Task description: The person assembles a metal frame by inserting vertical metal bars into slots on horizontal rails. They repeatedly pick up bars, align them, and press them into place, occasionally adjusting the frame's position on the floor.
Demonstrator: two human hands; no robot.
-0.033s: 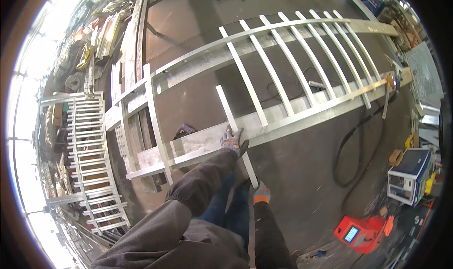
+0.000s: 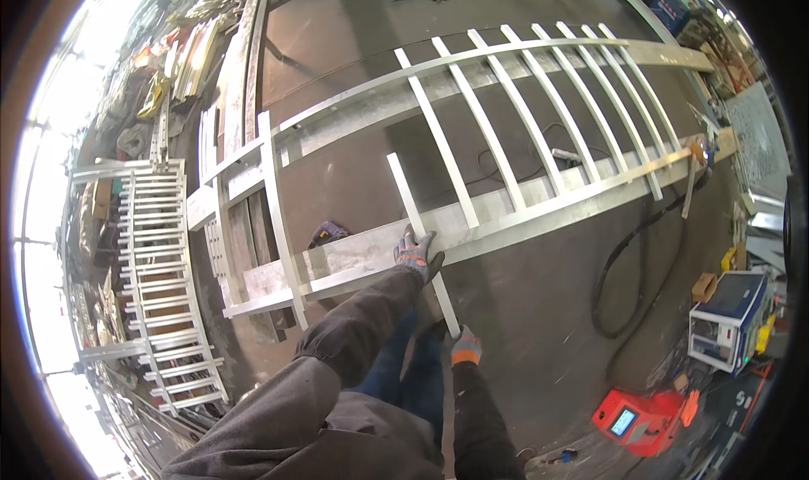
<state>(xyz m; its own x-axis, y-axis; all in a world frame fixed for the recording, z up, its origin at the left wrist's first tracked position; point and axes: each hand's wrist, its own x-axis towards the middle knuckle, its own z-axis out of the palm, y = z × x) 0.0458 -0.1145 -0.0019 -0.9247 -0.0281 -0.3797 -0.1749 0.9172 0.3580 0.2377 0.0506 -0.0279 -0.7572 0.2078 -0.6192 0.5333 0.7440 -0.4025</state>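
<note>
Two gloved hands on one straight silver metal bar (image 2: 403, 189), just below centre frame. Lying crosswise over the lower long silver metal rail (image 2: 539, 214), sticking out past both sides, so probably needing a hand at two spots to keep from sliding or swivelling. Roughly in line with the slanted silver crossbars (image 2: 437, 143) to upper right, likely on purpose. Rails stretched over wide grey metal beams, presumably for flat, steady support.

Now the fingers. Grey-and-orange left glove (image 2: 415, 254) right over the bar near the rail: fingers slightly spread and laid across the top, thumb out to the right. Can't tell about any curl underneath. Bar passing under that glove, upper end poking out well beyond the fingertips toward upper left. Grey-and-orange right glove (image 2: 468, 348) at the bar's lower end, lower centre of frame, touching by the look of it. Fingers mostly hidden there, so can't tell, pinching or just cupping the tip.
</note>
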